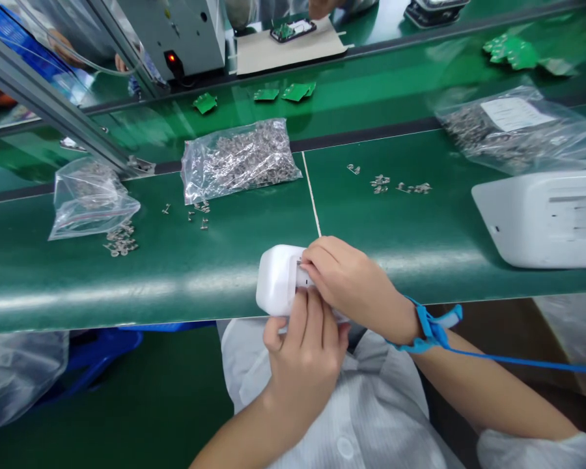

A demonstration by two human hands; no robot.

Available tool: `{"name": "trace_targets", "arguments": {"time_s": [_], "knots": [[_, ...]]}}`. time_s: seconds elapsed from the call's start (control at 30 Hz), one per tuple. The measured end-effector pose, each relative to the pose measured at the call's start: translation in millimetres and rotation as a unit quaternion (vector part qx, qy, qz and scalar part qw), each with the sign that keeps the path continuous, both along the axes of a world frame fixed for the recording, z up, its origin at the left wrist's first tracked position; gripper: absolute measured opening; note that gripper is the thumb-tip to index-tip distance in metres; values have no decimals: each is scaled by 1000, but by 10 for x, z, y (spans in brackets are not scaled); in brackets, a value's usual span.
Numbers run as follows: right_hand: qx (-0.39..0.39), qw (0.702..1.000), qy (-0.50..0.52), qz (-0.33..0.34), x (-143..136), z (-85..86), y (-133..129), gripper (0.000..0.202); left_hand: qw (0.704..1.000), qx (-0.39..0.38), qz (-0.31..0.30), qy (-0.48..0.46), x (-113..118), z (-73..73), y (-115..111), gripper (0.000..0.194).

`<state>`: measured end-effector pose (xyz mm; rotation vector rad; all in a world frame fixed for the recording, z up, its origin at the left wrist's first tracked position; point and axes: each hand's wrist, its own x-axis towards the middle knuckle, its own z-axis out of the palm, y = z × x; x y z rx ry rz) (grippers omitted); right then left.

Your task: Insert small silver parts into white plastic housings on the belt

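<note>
A white plastic housing (277, 280) rests at the front edge of the green work surface, with a slotted recess facing up. My left hand (305, 345) is closed on its near side, fingers bent over the edge of the recess. From the right, my right hand (346, 277) reaches over the housing, thumb and forefinger pinched at the recess. A small metal contact (299, 262) shows at those fingertips; most of it is hidden. A blue wrist strap (427, 329) circles my right wrist, its cord running off to the right.
A second white housing (542, 221) lies at the right. Bags of metal contacts (247, 156) stand along the back, with loose contacts (122, 240) before them. Green circuit boards (297, 91) lie on the belt beyond. A metal post (68, 91) rises at left; co-workers' hands (322, 6) show across.
</note>
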<state>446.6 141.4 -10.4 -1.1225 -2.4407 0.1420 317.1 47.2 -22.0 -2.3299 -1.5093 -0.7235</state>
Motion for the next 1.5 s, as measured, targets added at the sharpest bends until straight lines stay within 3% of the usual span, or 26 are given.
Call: {"name": "trace_targets", "arguments": {"time_s": [0.1,0.27,0.4,0.47,0.6,0.7,0.87,1.13,1.3,1.5], "knots": [[-16,998,61,-12,10,-7,-9,20,1000,2,-3,-2,11,-4,-7,27],[-43,996,75,-32,-12,-23,35,18,1000,1,1,3,2,-3,-22,26],[-84,984,131,-81,8,-75,92,20,1000,-8,8,22,-10,9,-23,28],[-61,979,173,-89,38,-105,67,19,999,-13,9,31,-8,13,-24,28],[-29,962,267,-44,71,-160,-103,6,999,5,13,41,8,6,-25,26],[-48,950,309,-26,41,-218,-230,17,999,9,14,42,15,-4,-21,28],[-3,932,360,-51,-14,-325,-292,26,998,-3,8,57,2,-22,-27,29],[22,942,336,-11,48,-391,-277,37,999,-9,11,47,14,-10,-34,27],[27,958,284,18,74,-379,-242,29,999,-19,7,31,6,-17,-43,32],[14,964,264,31,84,-237,-222,24,999,-26,20,42,2,4,-70,31]]}}
